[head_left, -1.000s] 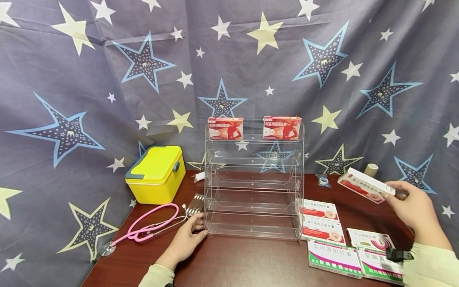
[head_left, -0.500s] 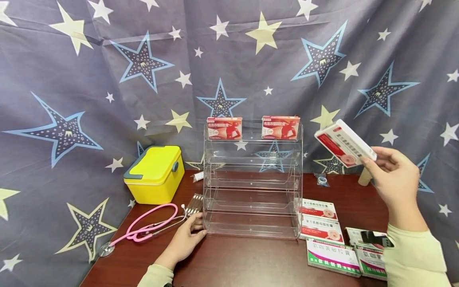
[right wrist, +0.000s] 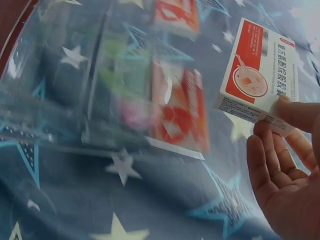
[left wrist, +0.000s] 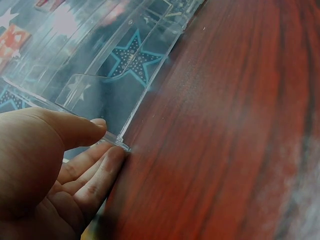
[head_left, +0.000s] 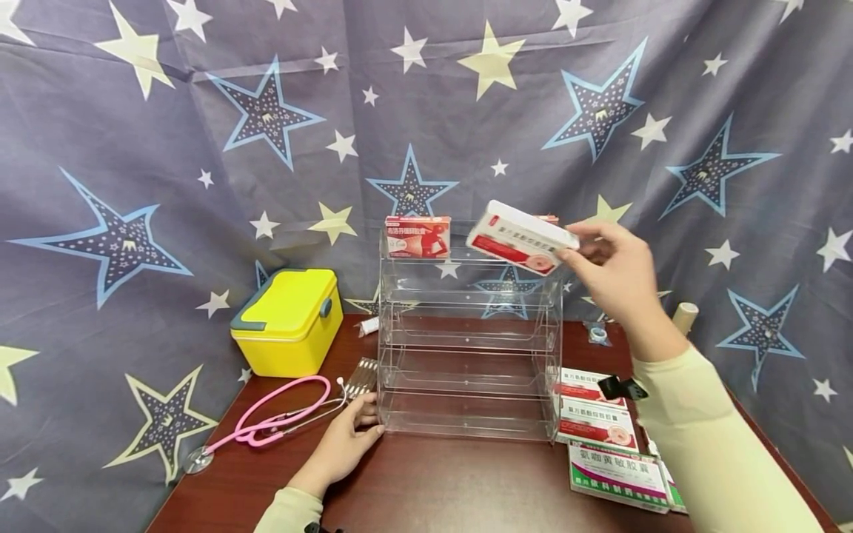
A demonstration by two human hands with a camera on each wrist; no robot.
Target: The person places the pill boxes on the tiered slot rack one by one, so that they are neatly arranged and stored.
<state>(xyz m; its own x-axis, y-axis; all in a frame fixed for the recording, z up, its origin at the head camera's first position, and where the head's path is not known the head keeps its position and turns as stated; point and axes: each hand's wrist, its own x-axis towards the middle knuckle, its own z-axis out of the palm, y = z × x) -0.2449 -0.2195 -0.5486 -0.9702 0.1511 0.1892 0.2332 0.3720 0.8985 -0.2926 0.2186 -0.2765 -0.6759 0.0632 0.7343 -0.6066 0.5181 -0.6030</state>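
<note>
My right hand (head_left: 578, 250) pinches one end of a white and red medicine box (head_left: 522, 237) and holds it tilted in front of the top right shelf of a clear acrylic rack (head_left: 466, 337). In the right wrist view the box (right wrist: 257, 75) is pinched between the thumb and fingertips (right wrist: 265, 150). A red box (head_left: 417, 237) stands on the top shelf at the left; whatever is at the right is hidden behind the held box. My left hand (head_left: 369, 426) holds the rack's lower left corner, and the left wrist view shows the base edge (left wrist: 117, 141) between thumb and fingers (left wrist: 97, 175).
A yellow case (head_left: 289, 320) and a pink stethoscope (head_left: 273, 422) lie left of the rack. Several flat medicine boxes (head_left: 593, 411) and a green-edged box (head_left: 616, 474) lie at the right. A tape roll (head_left: 603, 334) and a bandage roll (head_left: 686, 317) sit behind them.
My right hand has carried the box up and to the left, from over the table's right side to the rack's top right. The left hand has stayed at the corner.
</note>
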